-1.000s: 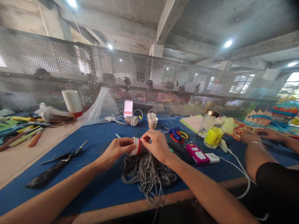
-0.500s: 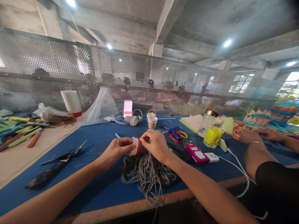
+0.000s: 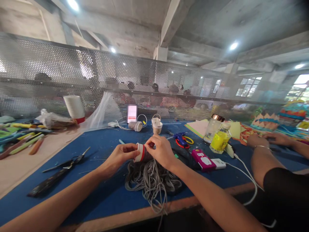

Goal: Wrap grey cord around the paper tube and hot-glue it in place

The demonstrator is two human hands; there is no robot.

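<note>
My left hand (image 3: 120,156) grips the open end of a small paper cup (image 3: 142,152) with a red band, held on its side above the blue table (image 3: 101,190). My right hand (image 3: 161,150) is closed round the cup's other end, fingertips pinched at the red band. Grey cord is wound on the cup under my right palm. A loose heap of the same grey cord (image 3: 151,182) lies on the table just below both hands and trails over the front edge.
Black scissors (image 3: 60,170) lie to the left. Other cord-wrapped cups (image 3: 157,125) stand behind. A blue glue gun (image 3: 181,139), a pink box (image 3: 203,159), a glass jar and a yellow bottle (image 3: 220,140) sit right. Another person's arms (image 3: 262,154) rest at the right. A perforated metal screen (image 3: 149,83) backs the table.
Both hands keep their grip on the cup. The view has shifted slightly; nothing else has moved.
</note>
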